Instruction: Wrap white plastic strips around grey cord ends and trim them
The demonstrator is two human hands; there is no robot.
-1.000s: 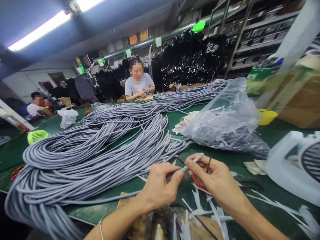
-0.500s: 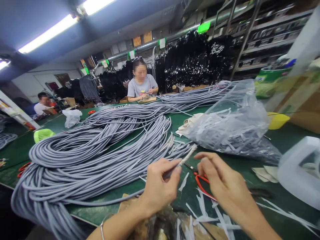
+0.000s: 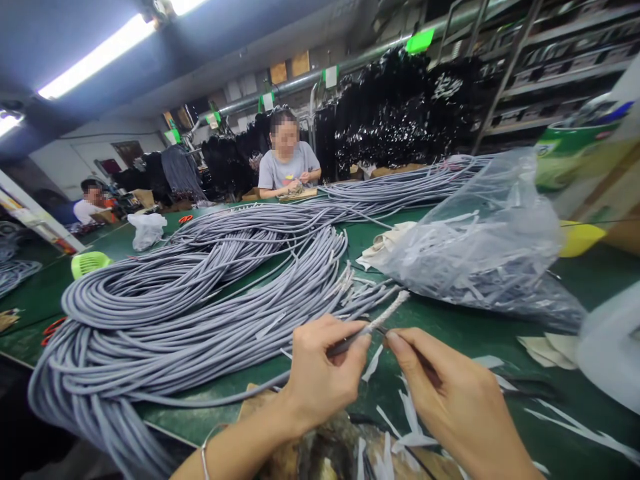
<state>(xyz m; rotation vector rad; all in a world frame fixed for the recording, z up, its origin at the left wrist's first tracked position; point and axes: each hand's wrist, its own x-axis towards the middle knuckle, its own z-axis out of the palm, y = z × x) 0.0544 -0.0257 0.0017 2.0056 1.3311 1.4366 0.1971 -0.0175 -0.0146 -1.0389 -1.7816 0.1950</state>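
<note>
The left hand [image 3: 320, 373] pinches a grey cable [image 3: 350, 343] near its end, and the bare white tip [image 3: 393, 310] sticks out up and to the right. The right hand [image 3: 445, 393] touches the cable just past the left fingers, thumb and forefinger closed on it. White strips [image 3: 405, 427] litter the green table [image 3: 450, 323] beneath. Beyond lie the cable coil [image 3: 190, 300] and a clear bag [image 3: 475, 247]. Farther off, a person [image 3: 287, 163] sits working.

Left hand [image 3: 320, 373] and right hand [image 3: 445, 400] pinch a grey cable end [image 3: 373, 325].
</note>
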